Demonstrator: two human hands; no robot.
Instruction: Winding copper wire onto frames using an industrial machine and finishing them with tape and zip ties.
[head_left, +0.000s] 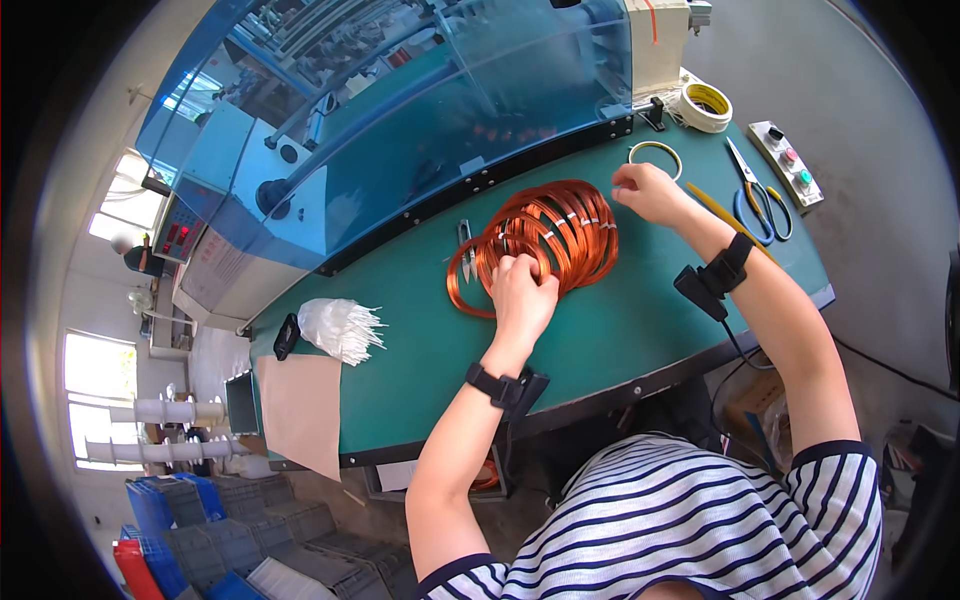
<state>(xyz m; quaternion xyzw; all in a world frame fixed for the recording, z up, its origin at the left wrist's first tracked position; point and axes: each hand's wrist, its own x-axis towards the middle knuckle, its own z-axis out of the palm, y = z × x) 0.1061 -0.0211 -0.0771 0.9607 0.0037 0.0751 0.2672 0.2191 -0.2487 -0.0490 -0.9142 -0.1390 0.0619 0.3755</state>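
Several copper wire coils lie overlapped in a row on the green table, bound at places with short white bands. My left hand is closed on the wire of the nearest coil, at the left end of the row. Small metal thread snips lie just left of the coils. To the right of the row, my right hand is raised with its fingers curled together; whether anything sits between them is too small to tell. A thin, pale yellow ring of tape lies just beyond that hand.
A machine under a clear blue cover spans the table's back. Scissors, a yellow stick, a button box and tape rolls lie right. White ties in a bag and brown sheet lie left.
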